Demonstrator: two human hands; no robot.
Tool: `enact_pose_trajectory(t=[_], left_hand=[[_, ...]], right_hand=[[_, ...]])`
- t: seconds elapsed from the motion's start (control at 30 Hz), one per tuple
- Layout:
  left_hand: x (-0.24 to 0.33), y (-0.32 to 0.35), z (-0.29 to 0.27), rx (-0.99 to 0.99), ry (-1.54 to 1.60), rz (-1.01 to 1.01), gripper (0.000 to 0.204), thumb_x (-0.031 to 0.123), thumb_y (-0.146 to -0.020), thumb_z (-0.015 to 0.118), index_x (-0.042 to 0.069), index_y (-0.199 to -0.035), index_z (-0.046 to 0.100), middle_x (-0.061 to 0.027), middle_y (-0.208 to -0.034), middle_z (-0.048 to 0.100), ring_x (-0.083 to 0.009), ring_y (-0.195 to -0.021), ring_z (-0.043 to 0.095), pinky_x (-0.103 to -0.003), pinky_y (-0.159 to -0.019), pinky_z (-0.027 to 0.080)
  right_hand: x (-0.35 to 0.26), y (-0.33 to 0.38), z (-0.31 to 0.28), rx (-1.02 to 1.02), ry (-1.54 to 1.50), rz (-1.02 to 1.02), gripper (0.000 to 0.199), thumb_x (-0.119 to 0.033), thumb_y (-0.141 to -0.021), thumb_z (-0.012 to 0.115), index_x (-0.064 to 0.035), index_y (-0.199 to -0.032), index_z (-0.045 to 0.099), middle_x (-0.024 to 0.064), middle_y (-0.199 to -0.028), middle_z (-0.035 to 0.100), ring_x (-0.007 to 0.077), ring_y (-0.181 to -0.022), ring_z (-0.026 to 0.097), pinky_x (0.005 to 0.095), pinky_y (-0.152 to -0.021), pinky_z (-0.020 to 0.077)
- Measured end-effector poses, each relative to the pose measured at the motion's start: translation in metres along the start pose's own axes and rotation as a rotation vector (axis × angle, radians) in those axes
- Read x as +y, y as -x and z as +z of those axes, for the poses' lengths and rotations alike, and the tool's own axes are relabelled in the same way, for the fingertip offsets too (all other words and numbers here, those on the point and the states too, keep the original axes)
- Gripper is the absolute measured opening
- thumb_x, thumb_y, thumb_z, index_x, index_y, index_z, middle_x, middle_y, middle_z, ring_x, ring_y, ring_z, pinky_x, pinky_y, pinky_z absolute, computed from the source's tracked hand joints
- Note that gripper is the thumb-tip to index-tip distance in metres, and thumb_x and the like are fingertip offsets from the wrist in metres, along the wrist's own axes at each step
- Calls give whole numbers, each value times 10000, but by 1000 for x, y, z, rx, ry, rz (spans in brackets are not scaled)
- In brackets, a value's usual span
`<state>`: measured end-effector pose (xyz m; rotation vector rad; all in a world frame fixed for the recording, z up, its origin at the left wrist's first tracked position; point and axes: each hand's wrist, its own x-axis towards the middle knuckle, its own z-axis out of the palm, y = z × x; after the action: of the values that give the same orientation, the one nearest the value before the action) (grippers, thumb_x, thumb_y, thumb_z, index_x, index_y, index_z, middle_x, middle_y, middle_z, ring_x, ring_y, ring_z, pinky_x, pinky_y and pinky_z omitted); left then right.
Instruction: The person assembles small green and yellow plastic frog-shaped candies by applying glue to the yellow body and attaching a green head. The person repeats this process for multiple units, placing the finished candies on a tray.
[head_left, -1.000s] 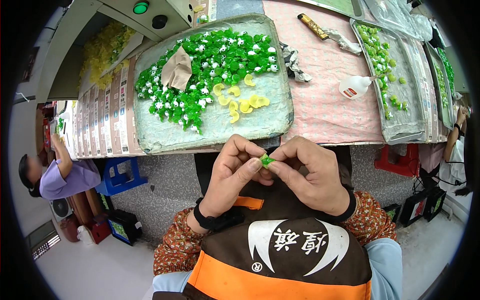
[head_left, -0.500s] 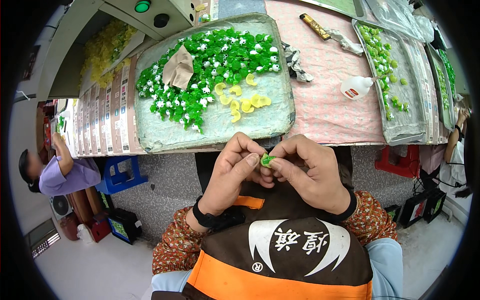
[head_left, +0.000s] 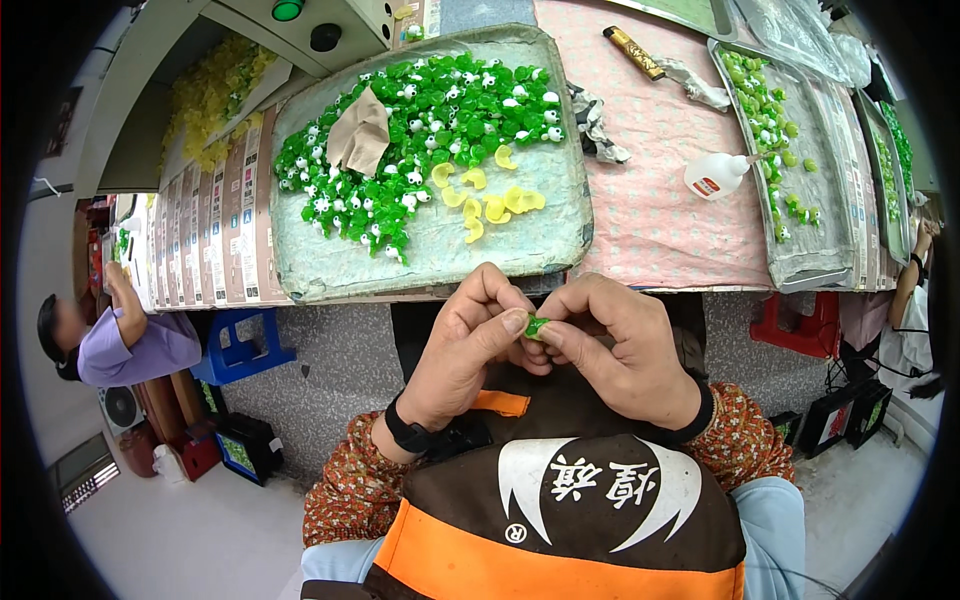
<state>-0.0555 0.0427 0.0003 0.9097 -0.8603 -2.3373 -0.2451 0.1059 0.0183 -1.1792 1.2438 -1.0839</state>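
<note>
Over the last second your two hands have hardly moved, but the little piece between them has turned: its pale edge showed beside your left thumb, and now mostly bright green faces up. You seem to be still working on this same piece, and I can't judge how finished it is.

Your left hand (head_left: pixel 450 355) pinches the green piece (head_left: pixel 537 327) between thumb and fingertips; your right hand (head_left: pixel 630 355) grips its other side the same way, so it sits between your hands, just off the near edge of the table (head_left: pixel 218 230).

Far beyond your left hand, to its left, lies a heap of thin, see-through yellow bits (head_left: pixel 210 100). Straight beyond that hand, a round-cornered tray (head_left: pixel 340 272) with a wrinkled, pale lining carries glossy green pieces (head_left: pixel 440 95) dotted with smooth white balls. A creased brown scrap (head_left: pixel 358 135) lies on them, and curved yellow pieces (head_left: pixel 496 209) lie nearer you. Beyond your right hand spreads a rumpled pink cloth (head_left: pixel 660 245); farther right are a smooth white squeeze bottle (head_left: pixel 715 175) and a metal-rimmed tray (head_left: pixel 820 180) of paler green pieces.
</note>
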Motion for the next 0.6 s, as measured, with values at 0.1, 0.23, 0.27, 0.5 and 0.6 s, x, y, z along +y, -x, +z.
enact_pose_trajectory(t=[0.1,0.23,0.27,0.5,0.6], left_hand=[[0,1,0,-8,43,-19,130,158,-1014,564,59,-1039,484,-48,-937,610,-121,-836,654,-324,-722,623],[-3,2,-2,-42,75,-19,154,170,-1023,543,51,-1097,479,-62,-965,618,-130,-858,659,-329,-732,627],[-2,3,-3,-55,78,-29,164,171,-1026,538,48,-1116,477,-66,-974,620,-134,-865,661,-330,-735,627],[-2,4,-6,-101,40,-50,194,167,-1038,510,39,-1178,469,-82,-1024,625,-141,-920,665,-336,-762,627],[2,6,-2,-70,-48,-29,186,140,-1033,523,36,-1178,470,-81,-1033,627,-133,-922,661,-308,-778,609]], right_hand=[[-1,0,0,-4,-10,-5,95,-44,-974,625,38,-1022,618,58,-901,665,73,-767,646,226,-681,549],[-1,-1,5,65,-61,-32,40,14,-931,643,17,-961,616,79,-838,626,111,-694,647,264,-611,521],[-1,-1,4,64,-57,-34,41,10,-930,644,14,-960,616,79,-837,626,114,-697,646,269,-615,519],[1,-4,2,69,108,-178,100,19,-871,672,-1,-954,621,114,-832,617,237,-708,628,336,-629,495],[0,-3,3,78,146,-222,125,27,-855,676,-3,-958,613,130,-831,611,288,-710,619,354,-633,496]])
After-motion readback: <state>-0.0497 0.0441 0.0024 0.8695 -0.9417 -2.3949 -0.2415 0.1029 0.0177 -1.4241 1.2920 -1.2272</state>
